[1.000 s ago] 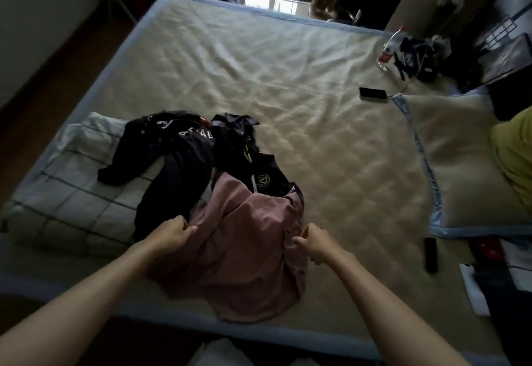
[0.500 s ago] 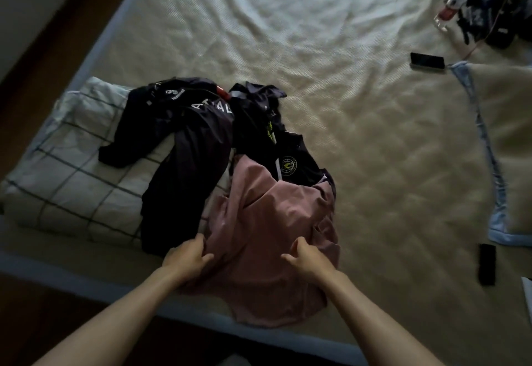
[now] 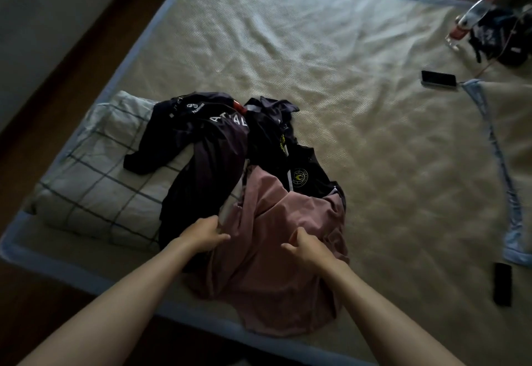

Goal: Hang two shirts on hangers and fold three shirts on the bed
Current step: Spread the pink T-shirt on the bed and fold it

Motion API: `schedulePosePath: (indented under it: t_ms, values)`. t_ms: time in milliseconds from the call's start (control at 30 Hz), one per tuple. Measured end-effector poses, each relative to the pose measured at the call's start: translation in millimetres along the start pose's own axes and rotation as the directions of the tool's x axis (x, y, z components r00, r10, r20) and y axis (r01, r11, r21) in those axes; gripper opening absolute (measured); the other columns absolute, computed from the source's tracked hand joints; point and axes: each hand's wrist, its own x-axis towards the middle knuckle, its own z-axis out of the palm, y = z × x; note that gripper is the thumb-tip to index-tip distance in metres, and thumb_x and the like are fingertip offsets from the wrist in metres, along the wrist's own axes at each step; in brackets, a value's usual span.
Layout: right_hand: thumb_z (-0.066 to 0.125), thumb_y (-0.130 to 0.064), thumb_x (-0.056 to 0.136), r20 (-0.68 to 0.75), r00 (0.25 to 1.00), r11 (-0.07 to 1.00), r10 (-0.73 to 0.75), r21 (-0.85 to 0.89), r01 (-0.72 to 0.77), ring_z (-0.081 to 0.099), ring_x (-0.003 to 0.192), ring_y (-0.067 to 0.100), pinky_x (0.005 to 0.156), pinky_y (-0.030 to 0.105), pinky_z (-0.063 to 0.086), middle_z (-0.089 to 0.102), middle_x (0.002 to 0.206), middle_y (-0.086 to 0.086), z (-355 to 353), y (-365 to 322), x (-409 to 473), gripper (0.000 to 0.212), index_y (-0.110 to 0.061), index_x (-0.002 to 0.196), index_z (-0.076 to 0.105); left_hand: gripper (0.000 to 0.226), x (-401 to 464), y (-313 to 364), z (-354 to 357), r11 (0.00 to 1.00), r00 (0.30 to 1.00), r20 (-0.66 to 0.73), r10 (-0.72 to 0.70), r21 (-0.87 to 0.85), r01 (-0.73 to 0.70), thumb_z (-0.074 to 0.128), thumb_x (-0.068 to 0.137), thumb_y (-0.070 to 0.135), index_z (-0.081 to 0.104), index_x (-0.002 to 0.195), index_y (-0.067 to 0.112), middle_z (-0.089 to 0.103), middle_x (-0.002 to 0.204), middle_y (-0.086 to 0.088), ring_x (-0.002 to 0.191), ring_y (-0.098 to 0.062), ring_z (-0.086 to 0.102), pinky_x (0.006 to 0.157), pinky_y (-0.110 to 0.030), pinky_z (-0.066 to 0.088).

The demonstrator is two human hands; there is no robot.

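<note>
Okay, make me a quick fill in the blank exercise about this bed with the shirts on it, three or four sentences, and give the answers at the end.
1. Both hands, the left hand and the right hand, grip the ____ shirt.
2. The dark jersey lies partly over a ____ pillow.
3. The phone lies on the ____.
4. The plastic bottle has a ____ cap.

Answers: pink; checked; bed; red

My two arms come into view from the bottom edge, bare from the forearms to the wrists, with no sleeves showing. My left hand (image 3: 203, 234) and right hand (image 3: 306, 247) wear nothing: no gloves, rings or watch.
</note>
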Motion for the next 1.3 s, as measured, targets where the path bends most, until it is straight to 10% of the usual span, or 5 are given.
schedulePosePath:
  t_ms: [367, 633, 867, 1133, 1300]
  values:
    - [0.058, -0.051, 0.094, 0.047, 0.999, 0.998, -0.011, 0.064, 0.008, 0.063, 0.108, 0.031, 0.092, 0.040, 0.050, 0.067, 0.118, 0.008, 47.5, 10.4, 9.2, 0.039, -0.017, 0.111, 0.050, 0.019, 21.7, -10.4, 93.1, 0.999, 0.995, -0.089, -0.036, -0.014, 0.035, 0.054, 0.096, 0.015, 0.061, 0.114, 0.012, 0.067, 0.121, -0.017, 0.110, -0.036, 0.065, 0.086, -0.039, 0.053]
    - [0.058, -0.053, 0.094, 0.068, 0.998, 0.998, 0.006, 0.068, -0.010, 0.063, 0.111, 0.034, 0.090, 0.039, 0.049, 0.067, 0.120, 0.012, 57.0, 9.6, 1.1, 0.043, -0.015, 0.113, 0.051, 0.047, 24.0, -2.3, 83.6, 0.966, 0.966, 0.044, -0.255, 0.049, 0.253, 0.065, 0.097, 0.043, 0.060, 0.126, 0.006, 0.062, 0.133, -0.017, 0.124, -0.037, 0.061, 0.097, -0.041, 0.051]
    - [0.057, -0.055, 0.093, 0.106, 0.994, 0.996, 0.003, 0.083, -0.012, 0.062, 0.111, 0.034, 0.095, 0.045, 0.050, 0.066, 0.122, 0.013, 65.7, 18.4, -13.0, 0.045, -0.015, 0.114, 0.050, 0.013, 14.5, -8.5, 100.7, 0.933, 0.988, -0.153, 0.001, -0.355, -0.055, 0.064, 0.099, 0.015, 0.067, 0.089, 0.008, 0.072, 0.095, -0.016, 0.095, -0.032, 0.067, 0.075, -0.033, 0.043]
    - [0.078, -0.064, 0.066, 0.106, 0.974, 0.960, -0.200, 0.221, 0.173, 0.062, 0.106, 0.015, 0.093, 0.038, 0.055, 0.062, 0.119, -0.003, 31.3, -6.7, -60.3, 0.077, -0.022, 0.122, 0.047, 0.022, -51.5, 78.0, -2.6, 0.501, 0.984, -0.007, 0.177, -0.860, -0.096, 0.058, 0.102, 0.018, 0.061, 0.081, 0.022, 0.055, 0.065, 0.002, 0.057, -0.012, 0.050, 0.051, -0.024, 0.036]
    - [0.084, -0.068, 0.058, -0.273, 0.926, 0.700, -0.263, 0.607, 0.377, 0.057, 0.120, 0.005, 0.102, 0.028, 0.051, 0.060, 0.130, -0.010, -16.5, -46.5, -106.4, 0.099, -0.025, 0.138, 0.044, 0.021, -107.7, 155.3, -76.5, 0.320, 0.944, -0.089, 0.318, -0.927, -0.195, 0.049, 0.106, 0.016, 0.055, 0.087, 0.020, 0.064, 0.070, 0.001, 0.055, -0.012, 0.064, 0.048, -0.027, 0.054]
